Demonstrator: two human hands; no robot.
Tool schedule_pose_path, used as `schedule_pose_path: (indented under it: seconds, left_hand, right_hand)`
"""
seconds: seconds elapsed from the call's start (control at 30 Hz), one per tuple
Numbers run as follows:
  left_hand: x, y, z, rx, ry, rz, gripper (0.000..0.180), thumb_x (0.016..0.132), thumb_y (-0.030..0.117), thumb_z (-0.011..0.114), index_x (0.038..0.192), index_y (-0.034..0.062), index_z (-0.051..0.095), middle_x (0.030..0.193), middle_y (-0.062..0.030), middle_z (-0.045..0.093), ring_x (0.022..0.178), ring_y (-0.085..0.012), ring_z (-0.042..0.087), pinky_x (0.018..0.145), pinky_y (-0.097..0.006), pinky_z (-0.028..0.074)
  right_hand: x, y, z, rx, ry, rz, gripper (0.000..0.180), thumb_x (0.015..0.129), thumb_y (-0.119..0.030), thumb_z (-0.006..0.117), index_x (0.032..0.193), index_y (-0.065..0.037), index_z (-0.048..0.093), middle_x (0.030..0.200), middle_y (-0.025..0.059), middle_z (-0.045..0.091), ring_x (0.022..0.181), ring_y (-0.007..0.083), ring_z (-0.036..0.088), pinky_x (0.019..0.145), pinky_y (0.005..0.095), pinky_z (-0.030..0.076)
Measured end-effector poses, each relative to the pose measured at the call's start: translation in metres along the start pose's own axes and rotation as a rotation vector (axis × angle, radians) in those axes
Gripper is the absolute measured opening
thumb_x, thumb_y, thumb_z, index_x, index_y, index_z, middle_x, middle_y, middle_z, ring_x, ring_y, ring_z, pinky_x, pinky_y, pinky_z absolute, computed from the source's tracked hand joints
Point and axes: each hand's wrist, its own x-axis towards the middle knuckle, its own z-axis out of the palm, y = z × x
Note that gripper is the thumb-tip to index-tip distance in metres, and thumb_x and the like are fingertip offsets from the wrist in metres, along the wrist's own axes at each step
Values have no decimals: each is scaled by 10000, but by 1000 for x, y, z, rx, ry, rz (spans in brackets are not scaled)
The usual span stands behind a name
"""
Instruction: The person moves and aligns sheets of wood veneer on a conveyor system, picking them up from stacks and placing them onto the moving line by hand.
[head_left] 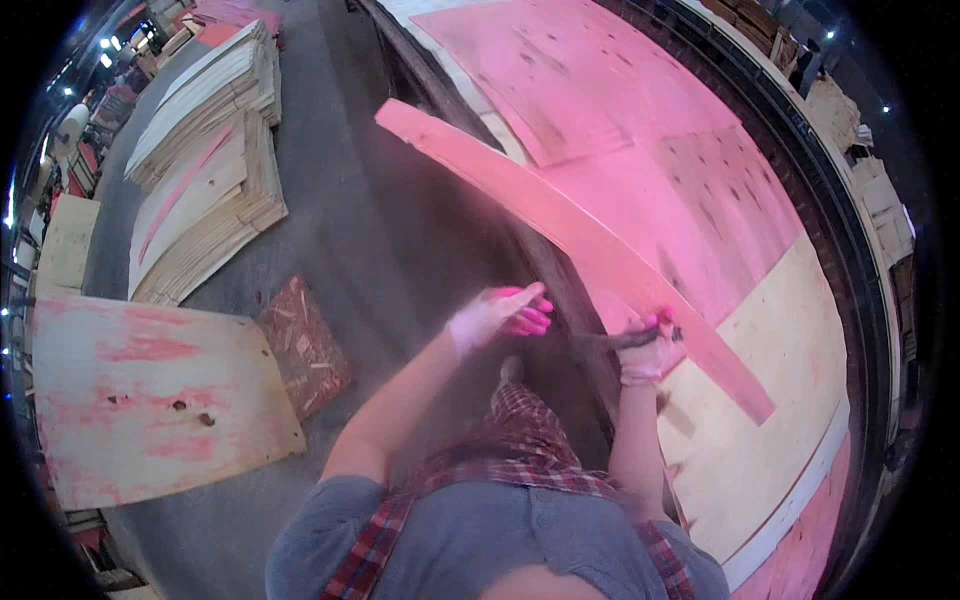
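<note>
My left hand [503, 314], in a whitish glove with bright pink fingers, is raised over the aisle beside the table edge. Its fingers are loosely bent and apart, with nothing visible in them. To the right, my gloved right hand [648, 352] is closed around a dark, slim, knife-like tool [605, 343], blurred along its length. Its fingertips meet the near edge of a long pink veneer strip [560, 212]; whether they also grip the strip is unclear. The strip slants across the pink veneer sheets [690, 225], its far end jutting past the table edge. A pale veneer sheet [770, 440] lies beneath its near end.
Stacks of pale veneer [205, 200] stand on the grey floor to the left. Nearer are a pink-stained sheet [170, 400] and a reddish chipboard piece [303, 350]. A dark rail [830, 215] runs along the table's far side. My foot [511, 370] stands in the aisle.
</note>
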Motion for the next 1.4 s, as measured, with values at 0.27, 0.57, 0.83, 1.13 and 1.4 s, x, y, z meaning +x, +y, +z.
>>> schedule_pose_path:
  seconds: [0.27,0.57,0.83,1.13,1.4]
  left_hand:
    - [186,119,-156,-791,261,534,435,883,363,520,1227,116,420,1126,-68,548,1052,-203,528,897,-371,437]
    - [182,226,-358,-355,631,623,391,875,234,515,1187,1,482,1134,-109,569,1034,-227,561,882,-375,472]
    - [269,365,-543,-185,519,428,386,861,225,542,1196,39,495,1128,-93,561,996,-238,566,864,-372,479]
    - [444,540,-692,148,394,167,300,874,283,518,1079,69,563,955,-59,631,710,-170,618,491,-256,474]
    - [520,506,-729,-11,390,118,403,844,287,594,1137,17,537,1123,-113,579,1038,-265,557,895,-420,464]
  right_hand:
    - [121,94,54,85,94,126,99,823,-295,631,829,-198,614,570,-39,517,490,85,493,435,232,437]
    - [187,198,141,-177,311,534,158,838,-200,585,991,-169,560,797,-16,535,557,68,449,430,206,379]
    - [232,271,142,-204,730,89,190,854,-238,585,981,-97,567,772,19,558,555,83,470,432,205,392]
    - [314,458,221,41,848,73,163,838,-234,613,952,-119,594,796,44,613,631,138,588,485,246,480]
    - [348,493,223,-104,1006,-111,208,852,-212,580,1012,-80,561,845,70,624,641,168,606,499,280,490]
